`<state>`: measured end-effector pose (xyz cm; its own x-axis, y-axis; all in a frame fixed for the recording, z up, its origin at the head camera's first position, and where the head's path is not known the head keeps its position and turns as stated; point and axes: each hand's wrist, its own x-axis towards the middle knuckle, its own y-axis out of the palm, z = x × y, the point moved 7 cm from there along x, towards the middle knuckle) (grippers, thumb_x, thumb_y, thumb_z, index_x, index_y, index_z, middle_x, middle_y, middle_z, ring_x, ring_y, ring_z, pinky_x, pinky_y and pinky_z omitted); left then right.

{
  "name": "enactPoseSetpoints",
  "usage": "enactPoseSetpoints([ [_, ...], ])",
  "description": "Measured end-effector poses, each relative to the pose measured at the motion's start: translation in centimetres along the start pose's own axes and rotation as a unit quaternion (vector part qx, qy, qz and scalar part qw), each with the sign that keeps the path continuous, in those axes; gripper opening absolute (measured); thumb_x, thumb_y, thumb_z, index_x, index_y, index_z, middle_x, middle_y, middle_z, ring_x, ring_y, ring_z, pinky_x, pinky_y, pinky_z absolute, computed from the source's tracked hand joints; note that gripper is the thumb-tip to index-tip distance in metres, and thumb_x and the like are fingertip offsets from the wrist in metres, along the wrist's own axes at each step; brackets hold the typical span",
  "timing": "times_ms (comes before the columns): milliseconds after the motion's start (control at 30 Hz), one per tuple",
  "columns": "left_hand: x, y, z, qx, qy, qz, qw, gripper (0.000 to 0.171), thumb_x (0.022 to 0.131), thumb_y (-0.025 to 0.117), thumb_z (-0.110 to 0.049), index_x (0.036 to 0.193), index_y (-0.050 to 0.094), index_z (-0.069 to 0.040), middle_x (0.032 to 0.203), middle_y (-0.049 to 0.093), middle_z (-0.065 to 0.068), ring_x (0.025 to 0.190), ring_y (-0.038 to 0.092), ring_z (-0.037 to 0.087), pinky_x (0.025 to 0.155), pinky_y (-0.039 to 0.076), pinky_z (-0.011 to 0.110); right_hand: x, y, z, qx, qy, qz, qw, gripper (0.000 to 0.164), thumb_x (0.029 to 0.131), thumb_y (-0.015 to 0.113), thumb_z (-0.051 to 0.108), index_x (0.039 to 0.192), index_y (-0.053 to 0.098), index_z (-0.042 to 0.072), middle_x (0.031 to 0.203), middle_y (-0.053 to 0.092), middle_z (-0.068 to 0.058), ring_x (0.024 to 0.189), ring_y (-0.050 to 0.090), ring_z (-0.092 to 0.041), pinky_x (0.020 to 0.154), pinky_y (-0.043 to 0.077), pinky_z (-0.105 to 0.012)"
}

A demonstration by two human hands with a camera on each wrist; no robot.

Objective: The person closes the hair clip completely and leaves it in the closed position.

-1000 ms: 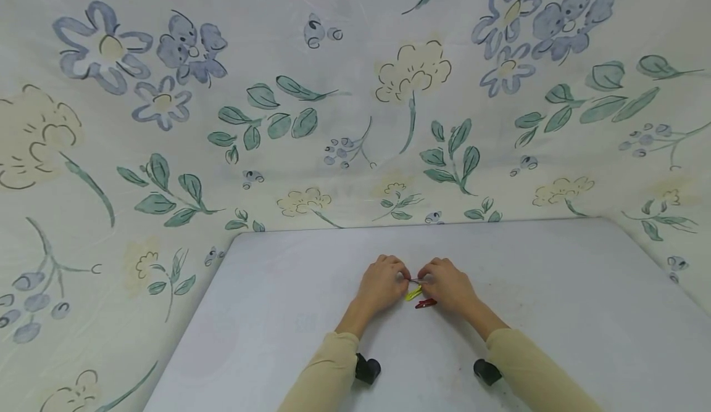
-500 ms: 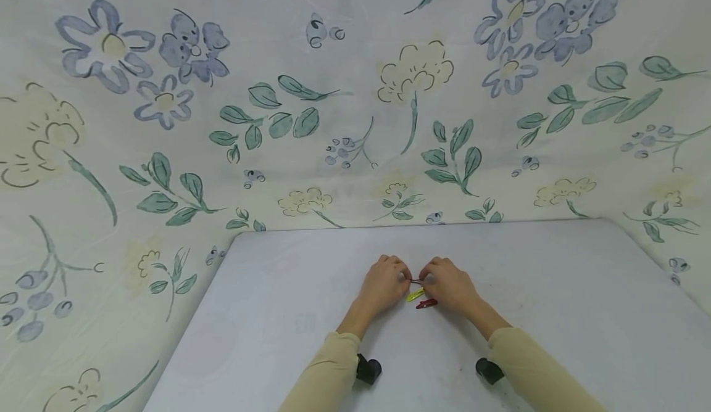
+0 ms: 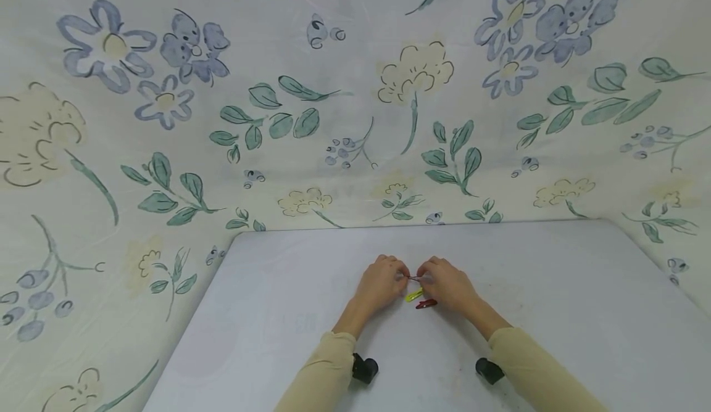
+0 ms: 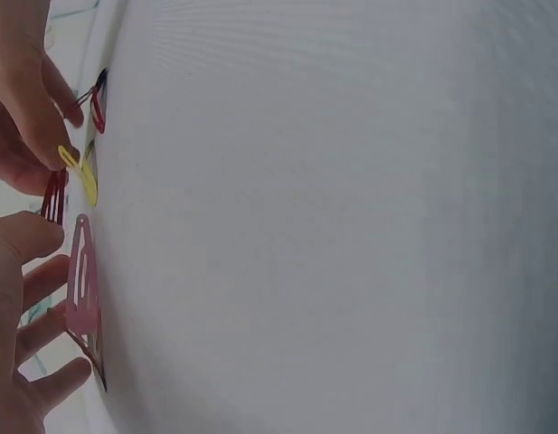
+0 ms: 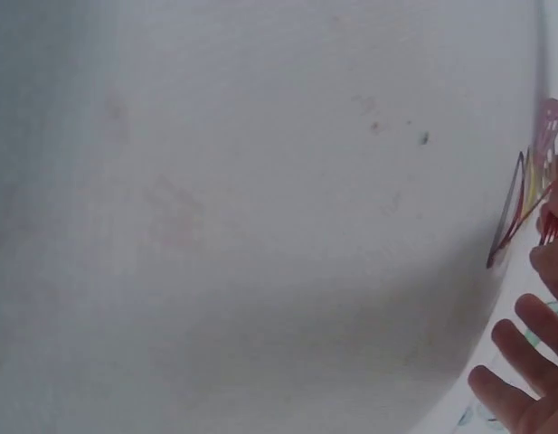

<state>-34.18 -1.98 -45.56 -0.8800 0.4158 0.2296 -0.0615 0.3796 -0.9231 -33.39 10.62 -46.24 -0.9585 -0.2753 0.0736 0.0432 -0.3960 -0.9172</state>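
Note:
Between both hands is a dark red snap hair clip (image 4: pixel 52 196), pinched at one end by my left hand (image 3: pixel 382 284) and at the other by my right hand (image 3: pixel 449 284). The left hand's other fingers spread beside a pink snap clip (image 4: pixel 82 287) on the table, which the head view does not show. Just below the fingertips lies a yellow snap clip (image 3: pixel 413 295), its end partly covered by the right hand. Closer to the body rests a red snap clip (image 3: pixel 426 304). Both table clips appear edge-on in the right wrist view.
A white table (image 3: pixel 278 313) lies under everything, with a flowered cloth (image 3: pixel 355 103) behind and around it. Black wrist cameras (image 3: pixel 365 369) stick out inward from both pale yellow sleeves (image 3: pixel 319 369).
Both hands keep hold of the dark red clip and have shifted very slightly away from the body. The yellow and red clips on the table stay put.

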Motion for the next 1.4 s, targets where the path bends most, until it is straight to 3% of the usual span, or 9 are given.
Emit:
enactPoseSetpoints([
  [300, -0.5, -1.7, 0.0, -0.037, 0.019, -0.046, 0.9981, 0.007, 0.088, 0.068, -0.014, 0.093, 0.073, -0.012, 0.099, 0.070, 0.004, 0.100, 0.060, 0.023, 0.083, 0.052, 0.037, -0.1, -0.8, 0.6, 0.004, -0.012, -0.031, 0.999, 0.022, 0.090, 0.071, 0.017, 0.112, 0.068, 0.013, 0.115, 0.065, -0.005, 0.111, 0.062, -0.024, 0.094, 0.052, -0.043],
  [533, -0.9, -2.2, 0.9, -0.097, -0.033, -0.034, 0.9941, 0.008, 0.092, 0.066, -0.018, 0.095, 0.072, -0.014, 0.106, 0.068, 0.002, 0.110, 0.058, 0.021, 0.093, 0.050, 0.039, -0.4, -1.1, 1.0, 0.075, -0.013, -0.044, 0.996, 0.020, 0.093, 0.067, 0.016, 0.112, 0.067, 0.011, 0.111, 0.067, -0.003, 0.107, 0.064, -0.023, 0.093, 0.052, -0.042],
  [667, -1.4, -2.7, 1.0, -0.123, -0.042, -0.041, 0.9907, 0.007, 0.092, 0.066, -0.019, 0.095, 0.071, -0.016, 0.106, 0.068, 0.001, 0.110, 0.057, 0.021, 0.094, 0.049, 0.040, -0.7, -1.4, 1.4, 0.093, -0.023, -0.067, 0.993, 0.016, 0.093, 0.067, 0.015, 0.109, 0.066, 0.011, 0.108, 0.068, -0.004, 0.104, 0.065, -0.024, 0.092, 0.052, -0.043],
  [1067, -3.2, -5.0, 0.5, -0.177, -0.003, -0.109, 0.9782, 0.005, 0.089, 0.068, -0.014, 0.093, 0.070, -0.013, 0.094, 0.067, -0.001, 0.101, 0.059, 0.023, 0.087, 0.050, 0.038, -2.1, -2.5, 2.8, 0.152, -0.059, -0.114, 0.980, 0.014, 0.093, 0.067, 0.012, 0.107, 0.066, 0.009, 0.106, 0.070, -0.005, 0.102, 0.065, -0.026, 0.093, 0.051, -0.047],
  [1200, -3.7, -5.4, 0.4, -0.198, 0.010, -0.124, 0.9723, 0.004, 0.088, 0.067, -0.012, 0.091, 0.070, -0.011, 0.090, 0.067, -0.002, 0.099, 0.059, 0.026, 0.085, 0.049, 0.037, -2.5, -2.7, 3.3, 0.168, -0.074, -0.123, 0.975, 0.012, 0.094, 0.066, 0.011, 0.106, 0.066, 0.009, 0.105, 0.070, -0.005, 0.102, 0.065, -0.025, 0.093, 0.052, -0.048],
  [1400, -4.3, -5.7, 0.1, -0.213, 0.014, -0.133, 0.9680, 0.004, 0.087, 0.067, -0.010, 0.090, 0.070, -0.011, 0.088, 0.065, -0.003, 0.095, 0.057, 0.019, 0.084, 0.049, 0.037, -3.0, -2.8, 3.8, 0.175, -0.108, -0.145, 0.968, 0.010, 0.094, 0.065, 0.008, 0.104, 0.067, 0.008, 0.105, 0.070, -0.006, 0.103, 0.066, -0.026, 0.091, 0.053, -0.046],
])
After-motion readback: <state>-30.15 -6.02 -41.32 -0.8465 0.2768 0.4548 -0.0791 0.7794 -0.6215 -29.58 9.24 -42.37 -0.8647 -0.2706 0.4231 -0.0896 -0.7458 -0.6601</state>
